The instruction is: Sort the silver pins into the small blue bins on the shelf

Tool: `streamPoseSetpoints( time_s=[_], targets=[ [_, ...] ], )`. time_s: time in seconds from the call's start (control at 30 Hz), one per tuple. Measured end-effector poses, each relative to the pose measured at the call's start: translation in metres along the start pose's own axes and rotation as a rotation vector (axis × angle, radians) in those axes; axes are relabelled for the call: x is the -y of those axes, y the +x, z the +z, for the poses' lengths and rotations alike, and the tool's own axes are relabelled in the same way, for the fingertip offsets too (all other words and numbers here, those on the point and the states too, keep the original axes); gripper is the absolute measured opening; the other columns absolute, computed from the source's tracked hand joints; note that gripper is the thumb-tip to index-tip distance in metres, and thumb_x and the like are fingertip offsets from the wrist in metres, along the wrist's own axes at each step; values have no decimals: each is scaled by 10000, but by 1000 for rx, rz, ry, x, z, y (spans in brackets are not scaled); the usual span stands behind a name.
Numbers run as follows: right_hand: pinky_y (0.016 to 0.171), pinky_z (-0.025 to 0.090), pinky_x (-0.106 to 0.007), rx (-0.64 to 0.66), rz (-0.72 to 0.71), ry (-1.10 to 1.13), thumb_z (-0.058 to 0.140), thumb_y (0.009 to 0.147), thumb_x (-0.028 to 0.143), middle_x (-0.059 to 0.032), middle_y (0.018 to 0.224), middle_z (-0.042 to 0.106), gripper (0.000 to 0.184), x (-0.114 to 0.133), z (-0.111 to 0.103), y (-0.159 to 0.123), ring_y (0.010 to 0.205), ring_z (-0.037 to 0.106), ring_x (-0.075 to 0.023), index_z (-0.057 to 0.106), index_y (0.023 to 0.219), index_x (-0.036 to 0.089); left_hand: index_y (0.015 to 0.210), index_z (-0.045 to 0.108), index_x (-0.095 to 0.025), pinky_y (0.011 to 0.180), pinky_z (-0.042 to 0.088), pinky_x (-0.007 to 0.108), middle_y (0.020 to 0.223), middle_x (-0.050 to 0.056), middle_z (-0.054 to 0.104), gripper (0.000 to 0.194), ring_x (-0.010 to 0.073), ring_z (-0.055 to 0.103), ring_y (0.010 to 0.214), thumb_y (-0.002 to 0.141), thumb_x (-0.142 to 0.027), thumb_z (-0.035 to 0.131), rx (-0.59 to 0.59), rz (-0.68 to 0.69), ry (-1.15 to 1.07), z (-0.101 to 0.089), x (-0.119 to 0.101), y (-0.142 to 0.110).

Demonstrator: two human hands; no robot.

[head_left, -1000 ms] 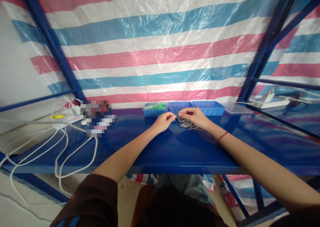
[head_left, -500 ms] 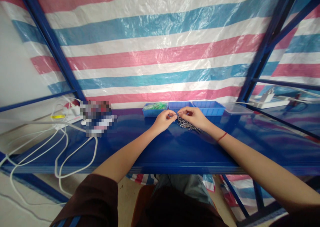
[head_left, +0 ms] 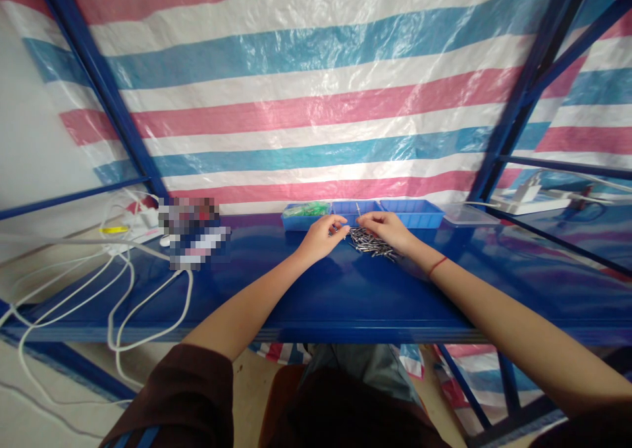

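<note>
A pile of thin silvery metal pins [head_left: 372, 244] lies on the blue table; they are too small to tell whether they are screws or rivets. Over the pile's far left part, my right hand [head_left: 388, 230] pinches one thin metal pin [head_left: 358, 208] between thumb and fingertips, its tip pointing up in front of the middle blue bin [head_left: 350, 207]. Just left of the pile is my left hand [head_left: 320, 238]. Its thumb and index finger stand apart, with nothing clearly visible between them, and its other fingers are curled and partly hidden.
Beside the middle bin stand a left bin [head_left: 299, 222] with green items in clear plastic and a right bin [head_left: 417, 217]. A clear plastic lid [head_left: 471, 215] lies farther right. White cables [head_left: 187, 296] hang over the table's left edge, near a power strip [head_left: 133, 238].
My hands have drawn slightly apart. The thin metal pin, earlier lying between both hands' fingertips, now points upward in my right hand. The left thumb and index finger have parted.
</note>
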State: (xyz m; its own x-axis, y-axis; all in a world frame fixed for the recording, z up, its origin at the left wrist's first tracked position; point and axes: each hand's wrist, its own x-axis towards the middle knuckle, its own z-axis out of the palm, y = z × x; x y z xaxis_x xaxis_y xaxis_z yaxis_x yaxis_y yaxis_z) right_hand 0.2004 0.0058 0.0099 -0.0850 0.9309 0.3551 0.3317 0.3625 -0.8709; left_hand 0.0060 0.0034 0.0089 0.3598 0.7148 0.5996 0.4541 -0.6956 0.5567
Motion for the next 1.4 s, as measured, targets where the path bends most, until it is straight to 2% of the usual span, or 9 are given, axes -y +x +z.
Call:
streamPoseSetpoints(
  time_s=[0.17, 0.27, 0.43, 0.6, 0.7, 0.87, 1.07, 1.17, 1.4],
  targets=[
    [446, 357, -256, -334, 199, 142, 644, 656, 418, -20, 608, 528, 239, -18, -30, 14, 510, 441, -113, 564, 663, 193, 882, 637, -178, 772, 461, 279, 829, 33, 632, 164, 139, 575, 750, 826, -254, 504, 74, 76, 214, -10, 8, 3],
    [440, 377, -263, -392, 296, 185, 642, 663, 387, -19, 611, 513, 217, -25, -47, 18, 495, 445, -110, 536, 658, 198, 892, 647, -189, 797, 458, 287, 863, 43, 638, 187, 163, 586, 821, 830, -247, 481, 124, 80, 340, -16, 12, 4],
    [403, 343, -220, -361, 403, 264, 551, 763, 338, -12, 590, 495, 163, -21, -50, 16, 461, 399, -86, 575, 711, 186, 1011, 647, -236, 842, 448, 331, 1039, 47, 628, 272, 211, 570, 991, 809, -221, 465, 251, -69, 553, -21, 18, 3],
    [391, 311, -207, -236, 361, 274, 534, 788, 315, -6, 559, 496, 173, -10, -32, 10, 440, 374, -76, 591, 692, 183, 988, 663, -270, 812, 444, 366, 1051, 43, 616, 272, 238, 566, 1000, 822, -377, 476, 374, -133, 592, -22, 22, 2],
    [396, 290, -219, -149, 296, 159, 525, 792, 346, 2, 544, 490, 218, -9, -23, 7, 425, 366, -73, 602, 691, 168, 907, 677, -253, 797, 432, 349, 1015, 38, 622, 234, 221, 575, 964, 829, -357, 483, 406, -139, 572, -21, 20, 0],
    [525, 349, -246, 26, -89, -359, 532, 784, 381, -11, 571, 553, 284, -3, -10, -1, 533, 466, -115, 626, 643, 153, 893, 654, -247, 839, 383, 378, 1022, 33, 623, 217, 230, 544, 1018, 859, -361, 472, 311, -105, 556, -16, 12, -2],
    [602, 376, -255, 189, -410, -511, 501, 828, 388, -39, 718, 615, 287, 12, 11, -12, 614, 510, -133, 668, 834, 155, 907, 641, -231, 817, 397, 303, 897, 10, 654, 162, 165, 592, 883, 847, -317, 518, 146, 77, 351, -10, 2, -2],
    [615, 372, -259, 212, -431, -493, 455, 858, 390, -53, 737, 611, 327, 12, 16, -14, 631, 514, -137, 652, 763, 147, 871, 644, -206, 786, 434, 266, 895, 18, 657, 123, 143, 605, 825, 814, -269, 556, 113, 93, 185, -6, 2, 0],
    [531, 321, -249, 224, -299, -331, 431, 848, 498, -9, 599, 530, 430, 6, 17, -12, 549, 425, -116, 611, 696, 138, 918, 605, -155, 735, 479, 263, 805, 36, 676, 222, 135, 629, 738, 732, -268, 650, -47, -99, -227, 3, 9, 4]
  ],
)
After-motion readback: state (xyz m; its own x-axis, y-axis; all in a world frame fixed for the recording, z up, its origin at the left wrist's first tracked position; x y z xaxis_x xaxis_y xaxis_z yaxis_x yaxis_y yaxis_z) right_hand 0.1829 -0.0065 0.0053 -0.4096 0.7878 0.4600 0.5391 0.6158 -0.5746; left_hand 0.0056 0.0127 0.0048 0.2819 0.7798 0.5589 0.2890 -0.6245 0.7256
